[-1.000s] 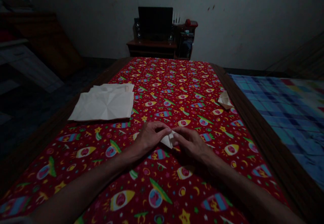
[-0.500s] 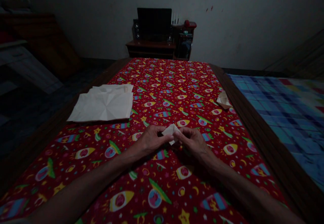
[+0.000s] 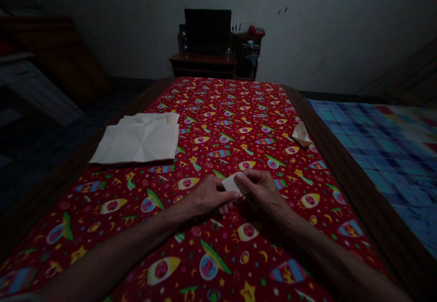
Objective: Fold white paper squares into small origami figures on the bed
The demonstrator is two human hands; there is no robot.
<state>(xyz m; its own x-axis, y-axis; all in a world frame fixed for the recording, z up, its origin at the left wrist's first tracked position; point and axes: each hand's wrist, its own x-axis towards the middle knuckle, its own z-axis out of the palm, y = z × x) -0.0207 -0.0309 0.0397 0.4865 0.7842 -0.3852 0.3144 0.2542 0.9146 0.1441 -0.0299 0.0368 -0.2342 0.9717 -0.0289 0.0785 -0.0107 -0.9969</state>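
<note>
White, creased sheets [image 3: 143, 145] lay stacked on the red printed cloth [image 3: 205, 111]; mid-bench, the left hand [image 3: 206, 195] and right hand [image 3: 264, 188] pinched a small folded paper [image 3: 230, 184] between their fingers; rightward sat a pointed, folded scrap [image 3: 301, 135].

Paper [image 3: 232, 185] (over tablecloth [image 3: 252, 256]) between hands [image 3: 205, 196]

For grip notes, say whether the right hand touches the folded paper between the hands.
Touching: in the head view, the right hand has its thumb on the folded paper.
</note>
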